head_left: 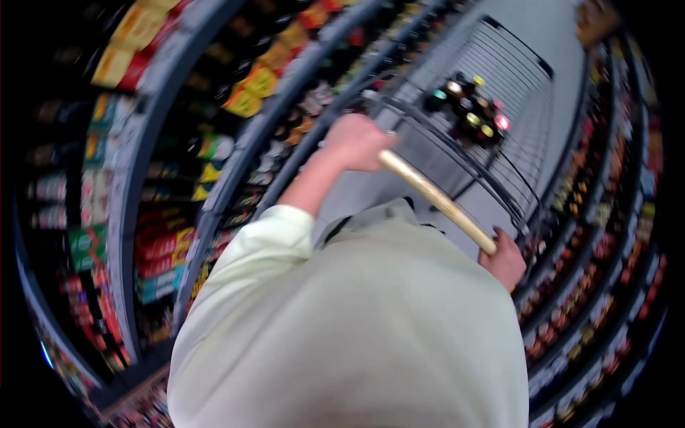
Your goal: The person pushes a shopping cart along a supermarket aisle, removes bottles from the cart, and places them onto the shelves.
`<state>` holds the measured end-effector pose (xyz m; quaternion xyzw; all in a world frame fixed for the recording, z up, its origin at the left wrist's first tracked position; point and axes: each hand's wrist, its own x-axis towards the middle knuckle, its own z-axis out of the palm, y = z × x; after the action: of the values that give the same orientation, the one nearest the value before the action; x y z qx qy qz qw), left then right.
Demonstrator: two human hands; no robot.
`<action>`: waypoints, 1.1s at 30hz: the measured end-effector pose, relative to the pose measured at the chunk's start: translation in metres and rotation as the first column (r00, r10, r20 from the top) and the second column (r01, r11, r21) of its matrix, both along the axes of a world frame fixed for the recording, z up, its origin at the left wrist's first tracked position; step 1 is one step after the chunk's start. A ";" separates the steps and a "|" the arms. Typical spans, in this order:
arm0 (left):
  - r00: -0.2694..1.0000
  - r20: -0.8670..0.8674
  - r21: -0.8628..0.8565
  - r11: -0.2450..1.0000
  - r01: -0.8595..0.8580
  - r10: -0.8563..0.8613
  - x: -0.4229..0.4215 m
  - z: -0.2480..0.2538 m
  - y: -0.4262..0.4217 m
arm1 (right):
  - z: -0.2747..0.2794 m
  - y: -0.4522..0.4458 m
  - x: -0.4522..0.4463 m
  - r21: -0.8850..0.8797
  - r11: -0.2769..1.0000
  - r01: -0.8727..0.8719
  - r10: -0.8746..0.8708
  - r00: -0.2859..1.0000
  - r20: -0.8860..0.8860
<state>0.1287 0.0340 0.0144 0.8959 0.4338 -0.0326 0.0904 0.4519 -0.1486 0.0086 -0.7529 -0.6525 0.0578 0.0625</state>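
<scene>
Cart [544, 68]: beyond its handle [435, 200], bottles [471, 120] inside.
Handle: slants down the view from left hand [357, 143] to right hand [505, 260].
Hands: each grasping one end.

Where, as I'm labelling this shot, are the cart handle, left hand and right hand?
Cart handle [438, 202]: head view, middle of bar.
Left hand [354, 143]: head view, back of hand.
Right hand [504, 261]: head view, back of hand.

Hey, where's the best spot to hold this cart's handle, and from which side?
Grip the tan bar near both ends, where the left hand and right hand are, coming from the body's side. It's straight, looks rounded, and runs across the near end of the cart, so wrapping fingers around it should work well.
</scene>
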 end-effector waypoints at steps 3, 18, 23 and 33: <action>0.997 0.064 0.116 0.992 0.046 -0.053 0.009 0.004 0.001 | 0.002 0.005 0.008 0.021 1.000 -0.017 0.017 1.000 0.006; 0.994 0.094 0.081 0.996 0.040 -0.048 0.021 0.008 0.005 | 0.002 0.007 0.011 0.059 0.998 -0.009 0.008 1.000 0.020; 0.992 0.102 0.077 0.995 0.061 -0.068 0.012 0.010 0.001 | 0.003 0.001 0.002 0.067 0.997 0.023 -0.025 0.999 0.022; 0.983 0.152 0.110 0.990 0.089 -0.105 -0.025 0.001 -0.017 | 0.007 -0.017 -0.029 0.008 1.000 0.016 -0.016 0.999 0.032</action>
<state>0.1038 0.0173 0.0150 0.9192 0.3821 0.0564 0.0766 0.4227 -0.1654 0.0151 -0.7587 -0.6477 0.0427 0.0557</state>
